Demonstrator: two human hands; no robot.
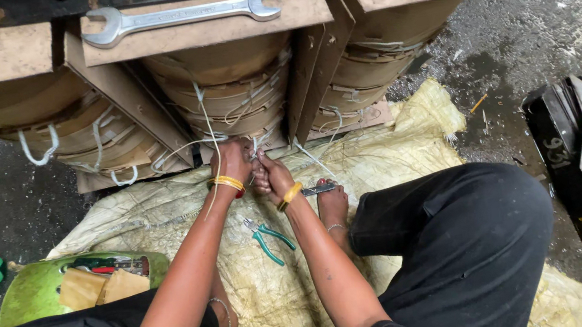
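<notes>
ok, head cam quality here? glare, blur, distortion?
Head view: soft, even light, no harsh shadows; mild glare on the spanner; wide-angle bowing at the edges; left hand and right hand on the white cord reasonably sharp; pliers clear.

I see my left hand [232, 162] and right hand [270, 175] close together at the foot of the middle coil [226, 93], both gripping white cord [207, 126] that runs up its front. Green-handled pliers [269, 239] lie on the yellow sack [408, 142] just below my wrists, near its middle. A long spanner [182, 16] rests on the board [309, 13] above the coil. A green tray [27, 295] sits by the sack's left edge.
</notes>
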